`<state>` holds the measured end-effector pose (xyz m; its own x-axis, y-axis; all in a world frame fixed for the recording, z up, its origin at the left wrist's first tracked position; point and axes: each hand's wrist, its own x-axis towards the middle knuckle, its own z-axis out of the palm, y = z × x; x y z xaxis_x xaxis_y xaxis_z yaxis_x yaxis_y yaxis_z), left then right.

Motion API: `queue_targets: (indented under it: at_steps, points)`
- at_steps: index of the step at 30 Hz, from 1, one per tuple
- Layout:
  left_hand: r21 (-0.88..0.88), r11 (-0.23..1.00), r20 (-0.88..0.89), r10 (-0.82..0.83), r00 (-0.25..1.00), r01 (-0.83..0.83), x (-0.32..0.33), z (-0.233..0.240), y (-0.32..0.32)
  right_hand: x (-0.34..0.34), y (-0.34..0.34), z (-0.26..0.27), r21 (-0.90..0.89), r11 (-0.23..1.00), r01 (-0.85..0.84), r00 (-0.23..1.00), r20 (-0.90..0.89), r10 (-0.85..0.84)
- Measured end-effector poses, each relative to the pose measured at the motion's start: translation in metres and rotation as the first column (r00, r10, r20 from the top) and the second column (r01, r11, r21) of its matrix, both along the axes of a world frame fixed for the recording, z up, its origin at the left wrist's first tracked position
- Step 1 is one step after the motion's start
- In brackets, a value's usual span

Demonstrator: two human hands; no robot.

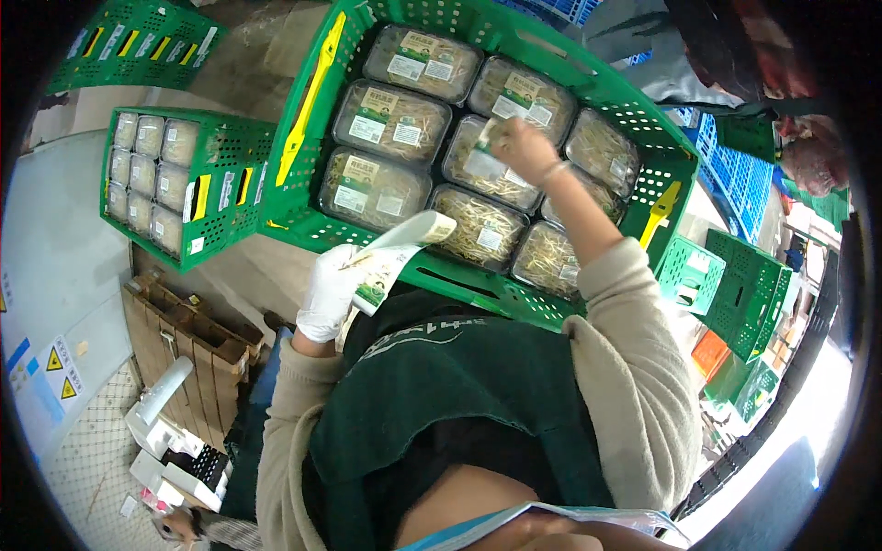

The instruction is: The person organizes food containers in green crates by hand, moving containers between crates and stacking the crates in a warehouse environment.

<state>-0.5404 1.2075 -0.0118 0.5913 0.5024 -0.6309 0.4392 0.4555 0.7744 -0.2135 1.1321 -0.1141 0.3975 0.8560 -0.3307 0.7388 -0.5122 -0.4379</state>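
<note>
My left hand (329, 289), in a white glove, grips a curling strip of printed green-and-cream labels (386, 272) at the near edge of a green plastic crate (482, 293). Bare and slightly blurred, my right hand (527, 148) has its fingers at the top of a label (484, 164) on a clear plastic pack of sprouts (457, 155) in the crate's middle column. Packs in the left column (391, 120) and the back middle pack (524, 96) bear a large label beside a small white one. The front middle pack (480, 227) shows only a small white label.
Left of the crate stands another green crate (227, 148) of stacked packs. Cardboard (193, 344) leans below it. Blue plastic pallets (734, 179) and more green crates (747, 293) lie to the right. Another person's hand (176, 527) shows at lower left.
</note>
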Motion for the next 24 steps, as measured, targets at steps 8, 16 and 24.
queue_targets:
  at_steps: [8, 16, 24]
  points:
    - [0.000, 0.999, 0.036, 0.035, 0.999, -0.035, 0.002, 0.007, -0.028, -0.056, -0.023, 0.019, 0.184, 0.982, 0.044, 0.930, 0.352, -0.108]
    - [0.021, 0.985, 0.091, 0.166, 0.982, -0.169, -0.001, -0.007, -0.039, -0.023, -0.039, 0.067, 0.119, 0.971, 0.208, 0.943, -0.289, -0.167]
    - [0.036, 0.978, 0.035, 0.204, 0.978, -0.205, -0.014, 0.003, -0.047, -0.026, 0.005, -0.030, -0.238, 0.970, 0.054, 0.992, 0.127, -0.024]
